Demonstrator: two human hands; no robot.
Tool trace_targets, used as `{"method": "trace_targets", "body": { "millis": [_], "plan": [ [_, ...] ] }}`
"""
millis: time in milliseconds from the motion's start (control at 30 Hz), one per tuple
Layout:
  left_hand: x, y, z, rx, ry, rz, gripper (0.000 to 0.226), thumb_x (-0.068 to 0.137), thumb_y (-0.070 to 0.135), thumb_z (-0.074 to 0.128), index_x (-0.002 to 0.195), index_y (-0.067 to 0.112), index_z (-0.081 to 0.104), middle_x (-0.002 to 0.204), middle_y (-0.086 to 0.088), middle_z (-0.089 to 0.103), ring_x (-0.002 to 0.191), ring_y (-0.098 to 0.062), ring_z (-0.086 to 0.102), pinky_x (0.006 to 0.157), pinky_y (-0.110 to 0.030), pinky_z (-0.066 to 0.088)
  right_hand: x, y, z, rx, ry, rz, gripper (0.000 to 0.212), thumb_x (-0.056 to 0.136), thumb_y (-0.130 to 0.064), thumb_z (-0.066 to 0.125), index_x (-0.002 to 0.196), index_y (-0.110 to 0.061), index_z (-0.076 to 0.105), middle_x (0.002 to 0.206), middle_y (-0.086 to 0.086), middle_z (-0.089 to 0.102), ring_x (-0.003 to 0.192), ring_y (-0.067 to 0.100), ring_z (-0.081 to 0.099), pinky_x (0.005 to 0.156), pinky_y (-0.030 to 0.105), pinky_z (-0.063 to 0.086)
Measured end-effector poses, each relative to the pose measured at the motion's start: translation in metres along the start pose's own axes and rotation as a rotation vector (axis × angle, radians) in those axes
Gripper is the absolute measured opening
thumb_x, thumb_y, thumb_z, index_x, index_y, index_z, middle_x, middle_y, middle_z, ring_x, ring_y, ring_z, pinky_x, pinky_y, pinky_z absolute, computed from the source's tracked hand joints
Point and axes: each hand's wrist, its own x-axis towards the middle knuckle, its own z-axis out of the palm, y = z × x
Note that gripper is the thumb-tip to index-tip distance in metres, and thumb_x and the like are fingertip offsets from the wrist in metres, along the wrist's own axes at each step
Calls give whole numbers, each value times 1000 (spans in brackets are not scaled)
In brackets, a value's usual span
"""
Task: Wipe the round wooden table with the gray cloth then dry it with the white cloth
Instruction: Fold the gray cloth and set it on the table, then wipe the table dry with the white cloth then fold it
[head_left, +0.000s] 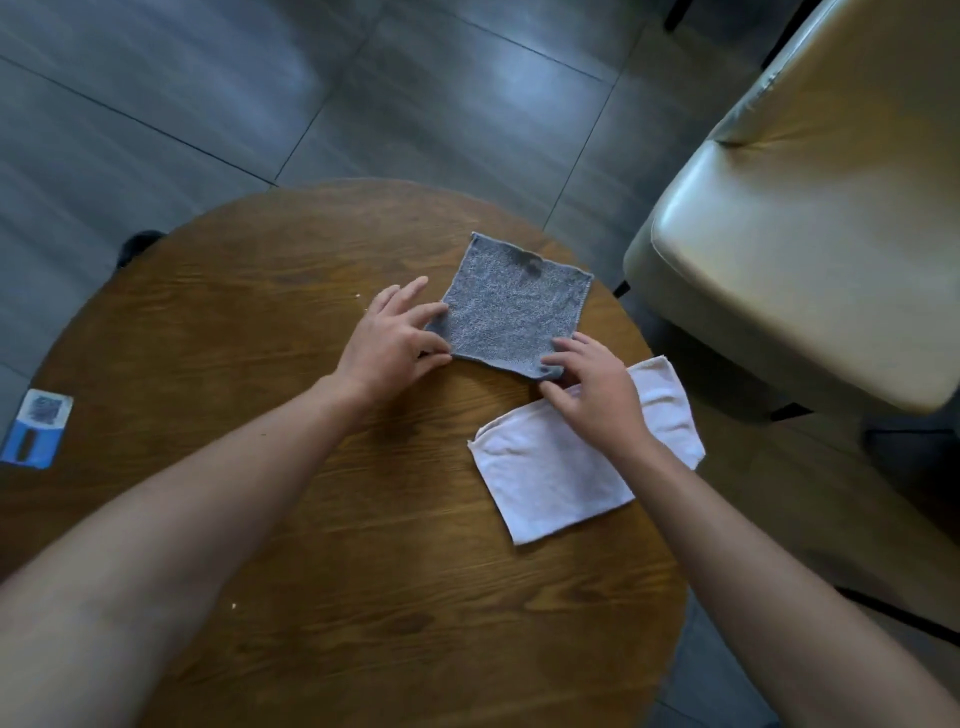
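The gray cloth (514, 306) lies flat as a square on the far right part of the round wooden table (291, 467). My left hand (392, 340) pinches its near left corner with thumb and fingers. My right hand (597, 387) holds its near right corner, fingertips on the cloth's edge. Just nearer and to the right, the white cloth (556, 467) lies flat on the table, partly under my right wrist.
A beige leather chair (810, 249) stands close to the table's right side. A blue and white card with a QR code (36, 428) sits at the table's left edge. A few small crumbs dot the wood. Dark gray tiled floor lies beyond.
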Motion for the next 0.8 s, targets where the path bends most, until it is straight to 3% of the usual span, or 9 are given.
{"method": "trace_targets", "body": {
  "millis": [100,200,300,367,500,600,700,800],
  "plan": [
    [-13,3,-1,26,-15,-26,37,94,55,55,107,31,81,141,-5,64,148,-35,40,122,-54,29,-16,-1,4,-174,-66,-62,42,92,-51,55,124,-31,72,154,4,52,150,28,36,121,49,28],
    [-21,8,-3,87,-40,-16,43,96,48,44,114,30,79,143,-8,62,147,-37,40,121,-55,30,-25,-2,5,-271,-116,-75,47,96,-55,42,133,-36,65,163,1,39,155,27,26,124,50,20],
    [-24,23,-5,107,-42,-83,33,95,34,60,123,24,74,149,-13,56,148,-39,38,121,-58,29,-25,-3,-4,-140,-76,16,45,100,-46,52,143,-33,55,162,1,39,154,25,27,123,49,24],
    [-27,44,-5,9,-19,-166,41,92,27,68,132,19,67,149,-15,54,143,-38,43,116,-56,37,-25,-2,-18,-7,60,117,50,97,-36,60,145,-25,53,159,5,44,150,25,34,122,46,29],
    [-47,90,4,-257,-15,-401,51,93,35,69,141,20,57,134,-5,59,120,-28,59,97,-45,53,-40,16,-45,47,281,338,55,91,-23,63,145,-15,53,154,9,48,145,27,41,119,47,36],
    [-59,113,16,-307,-95,-559,61,91,49,70,144,24,52,125,-1,58,111,-24,61,92,-42,54,-52,35,-53,-21,235,505,63,94,-30,64,151,-14,45,157,10,44,146,29,38,119,50,35],
    [-61,133,26,-304,-199,-611,72,87,57,71,148,25,46,127,-3,56,118,-25,58,95,-42,53,-62,48,-55,-39,117,651,73,94,-43,65,155,-15,36,157,10,44,145,32,40,117,53,36],
    [-57,150,34,-303,-285,-606,61,89,55,70,140,26,51,127,-3,60,121,-25,56,95,-40,48,-71,51,-52,-67,110,690,71,91,-44,68,151,-16,42,147,12,53,135,34,49,113,54,40]
  ]
}}
